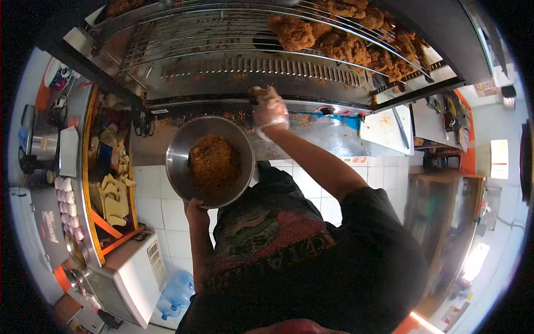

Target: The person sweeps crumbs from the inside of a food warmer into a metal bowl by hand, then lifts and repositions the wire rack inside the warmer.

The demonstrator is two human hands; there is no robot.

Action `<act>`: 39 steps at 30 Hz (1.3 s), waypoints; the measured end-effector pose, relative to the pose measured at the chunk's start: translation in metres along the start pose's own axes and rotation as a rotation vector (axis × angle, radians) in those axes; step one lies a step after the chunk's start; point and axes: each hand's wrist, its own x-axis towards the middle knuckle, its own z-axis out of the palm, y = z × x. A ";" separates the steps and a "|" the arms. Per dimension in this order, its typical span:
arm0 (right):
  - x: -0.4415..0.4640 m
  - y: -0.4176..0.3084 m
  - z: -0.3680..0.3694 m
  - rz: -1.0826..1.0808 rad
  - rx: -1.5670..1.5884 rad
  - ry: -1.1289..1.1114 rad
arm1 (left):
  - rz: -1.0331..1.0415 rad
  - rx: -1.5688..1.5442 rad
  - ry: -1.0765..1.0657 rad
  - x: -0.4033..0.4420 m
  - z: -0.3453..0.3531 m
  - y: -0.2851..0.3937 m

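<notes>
Dark T-shirt [322,273] foremost; steel bowl [179,158], near rim gripped by left hand [196,207], left of gloved right hand [271,111], grasp unclear.

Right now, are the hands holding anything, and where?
The left hand holds the bowl by its near edge. I can't tell if the right hand does.

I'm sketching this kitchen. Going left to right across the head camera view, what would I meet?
Rows of small pale rounded items, round silver metal bowl of orange-brown crumbs, clear-gloved right hand, white cutting board, brown wooden cabinet.
</notes>
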 end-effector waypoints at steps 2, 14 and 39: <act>0.013 -0.048 -0.007 -0.041 -0.083 -0.068 | 0.036 -0.003 -0.014 -0.013 0.008 0.010; 0.058 -0.091 -0.078 -0.424 -0.152 -0.304 | 0.156 -0.161 0.076 -0.042 -0.014 0.033; 0.131 -0.237 -0.057 -0.642 -0.043 -0.217 | 0.324 -0.299 0.244 -0.069 -0.020 0.040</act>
